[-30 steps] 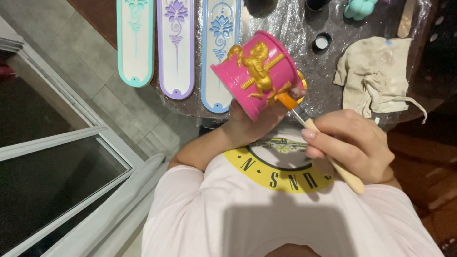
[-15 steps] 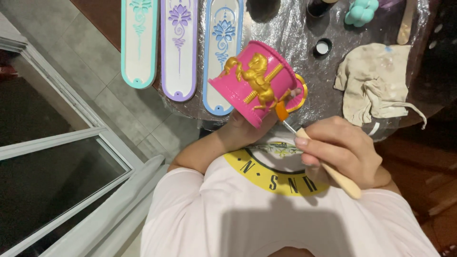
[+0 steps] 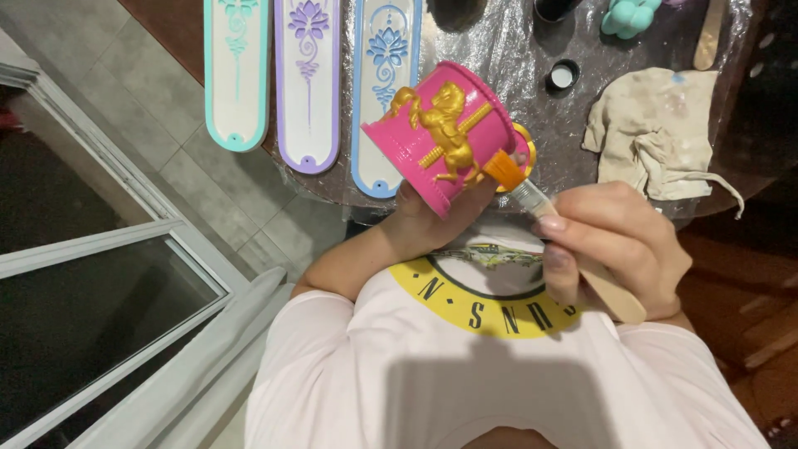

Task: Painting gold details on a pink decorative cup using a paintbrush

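My left hand (image 3: 432, 218) holds a pink cup (image 3: 432, 133) from below, tilted on its side, with a raised gold horse (image 3: 445, 125) on its wall and a gold handle at the right. My right hand (image 3: 611, 241) grips a wooden-handled paintbrush (image 3: 553, 218). Its orange bristles touch the cup's wall just right of the horse's hind legs. Both hands are in front of my chest, at the near edge of a table covered in clear plastic (image 3: 507, 66).
Three long white trays lie on the table: one with a teal rim (image 3: 237, 75), one purple (image 3: 307, 83), one blue (image 3: 384, 91). A stained cloth (image 3: 661, 137), a small open pot (image 3: 563, 76), a teal figure (image 3: 629, 17) and a wooden stick (image 3: 708, 33) lie further right. Grey floor tiles lie at left.
The cup has turned in my left hand, so the horse now faces me more fully. The brush tip has stayed at the cup's wall by the horse's hind legs.
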